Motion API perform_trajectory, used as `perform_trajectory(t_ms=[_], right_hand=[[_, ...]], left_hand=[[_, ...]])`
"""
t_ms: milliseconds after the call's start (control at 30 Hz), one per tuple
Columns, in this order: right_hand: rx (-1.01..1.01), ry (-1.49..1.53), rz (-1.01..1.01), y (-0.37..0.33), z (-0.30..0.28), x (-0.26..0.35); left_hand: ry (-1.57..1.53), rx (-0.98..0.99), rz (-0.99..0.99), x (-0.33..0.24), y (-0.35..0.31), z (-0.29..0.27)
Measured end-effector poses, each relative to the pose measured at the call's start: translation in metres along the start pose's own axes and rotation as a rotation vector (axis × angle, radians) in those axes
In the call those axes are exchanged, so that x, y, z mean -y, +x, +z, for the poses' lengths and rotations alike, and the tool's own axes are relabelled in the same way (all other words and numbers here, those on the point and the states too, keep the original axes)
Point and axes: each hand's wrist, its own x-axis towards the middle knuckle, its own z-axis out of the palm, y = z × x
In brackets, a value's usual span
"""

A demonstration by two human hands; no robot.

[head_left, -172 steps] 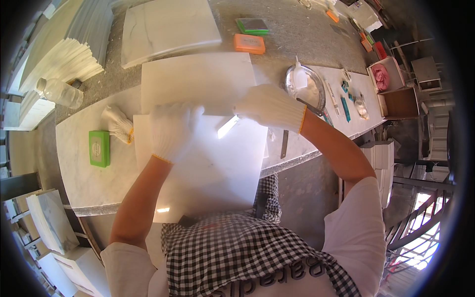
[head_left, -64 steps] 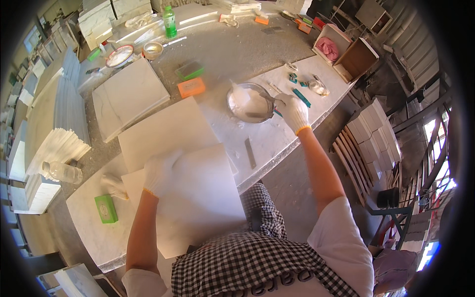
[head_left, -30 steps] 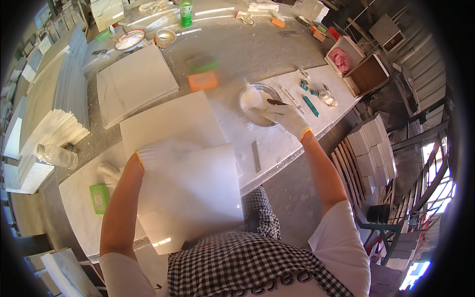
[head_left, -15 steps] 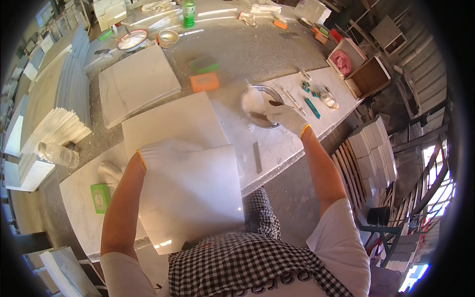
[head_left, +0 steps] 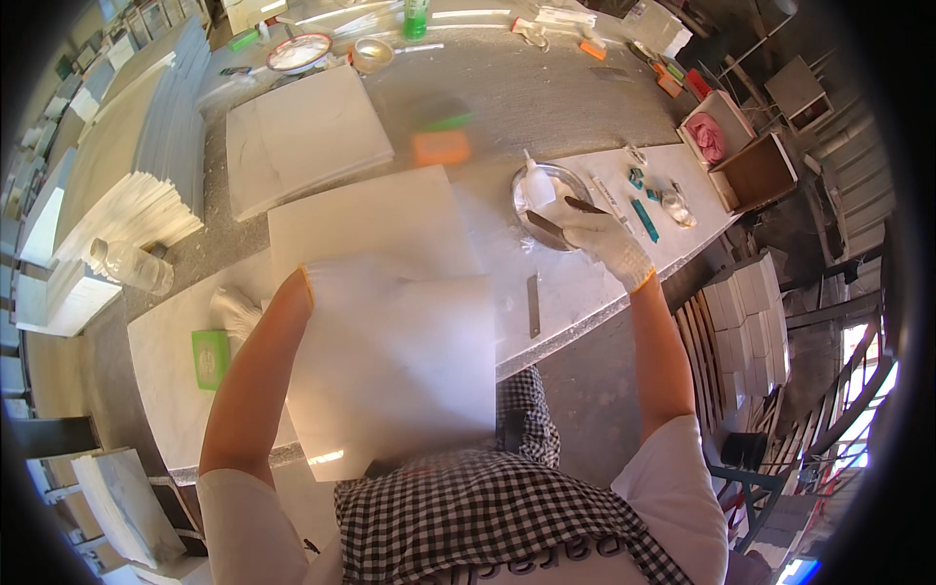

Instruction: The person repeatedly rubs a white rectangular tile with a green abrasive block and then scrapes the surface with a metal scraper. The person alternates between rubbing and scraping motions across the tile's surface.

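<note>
My left hand (head_left: 353,277), in a white knit glove, is closed over the far edge of a glossy white tile (head_left: 400,366); blur hides its fingertips. This tile tilts toward my checked apron and overlaps another white tile (head_left: 380,216) lying behind it. My gloved right hand (head_left: 606,246) grips two dark narrow blades (head_left: 548,226), their tips spread apart over the near side of a round metal bowl (head_left: 578,181). Their handles are hidden in the glove. Inside the bowl stands a white squeeze bottle (head_left: 538,185) with a thin nozzle.
A flat metal strip (head_left: 533,306) and a teal stick (head_left: 644,220) lie on the marble slab (head_left: 487,336). An orange block (head_left: 441,148) sits behind the tiles. Stacked tiles (head_left: 310,136) are at far left; a green box (head_left: 210,359) is beside my left forearm. An open box (head_left: 756,161) stands right.
The whole view has shifted, so the bench appears farther right and slightly higher. My right hand has drawn back a little from the bowl, and its blades show more clearly. My left hand stays on the tile.
</note>
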Motion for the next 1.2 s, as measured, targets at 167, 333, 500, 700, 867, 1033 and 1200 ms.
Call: perform_trajectory(t_ms=[167, 333, 500, 700, 867, 1033, 1200], right_hand=[[0.183, -0.241, -0.130, -0.019, 0.031, 0.036], [0.232, -0.110, -0.111, -0.022, 0.070, 0.041], [0.288, -0.081, -0.113, -0.015, 0.084, 0.047], [0.319, -0.178, -0.127, -0.001, 0.092, 0.052], [0.293, -0.262, -0.135, 0.005, 0.098, 0.052], [0.299, -0.336, -0.208, 0.009, 0.102, 0.061], [0.277, -0.395, -0.251, 0.010, 0.103, 0.063]], left_hand=[[0.147, -0.003, 0.066, 0.021, 0.008, -0.010], [-0.333, 0.017, 0.122, 0.034, 0.010, -0.012], [-0.158, 0.010, 0.003, 0.021, 0.011, -0.016], [-0.033, 0.012, -0.122, 0.022, 0.016, -0.022], [-0.133, 0.081, -0.061, 0.022, 0.018, -0.023], [-0.028, 0.078, -0.077, 0.021, 0.020, -0.023], [-0.134, 0.101, -0.082, 0.023, 0.021, -0.024]])
